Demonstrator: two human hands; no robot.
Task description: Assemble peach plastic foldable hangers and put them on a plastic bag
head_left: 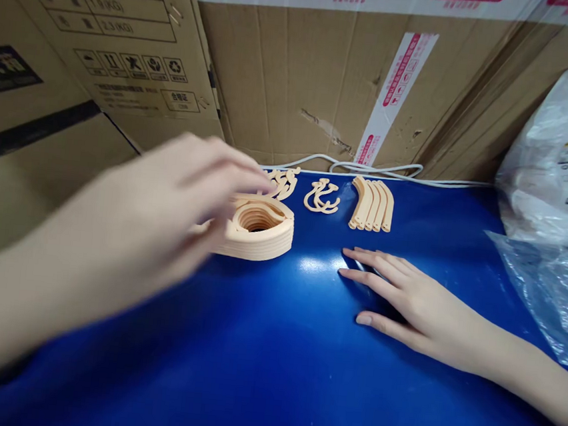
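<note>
Two bare hands over a blue table (273, 373). Found the left hand (164, 208) badly blurred, hanging above a stack (267, 231) of flat peach pieces, fingers stretched out and loosely together, curled round nothing visible. Could not tell, through the blur, whether thumb or fingertips touched the stack. Saw only the stack's right half, with a ribbed round opening in its top; left half hidden behind the hand. Placed the stack toward the back of the table, left of centre.

Found the right hand (406, 298) sharp, palm down and flat on the table, fingers slightly spread, holding nothing, well apart from the stack. Forearm cut off at the right edge.

Behind the stack, made out some small peach bits (287, 181), partly covered by the left fingertips and too small to identify. Just beside them, a few hooks (321, 198), then a row of curved strips (371, 205) lying side by side. Along the back edge, a white cable (368, 169), then boxes (302, 74), tops cut off, print partly unreadable. At right, a bag (556, 199), contents unclear.
</note>
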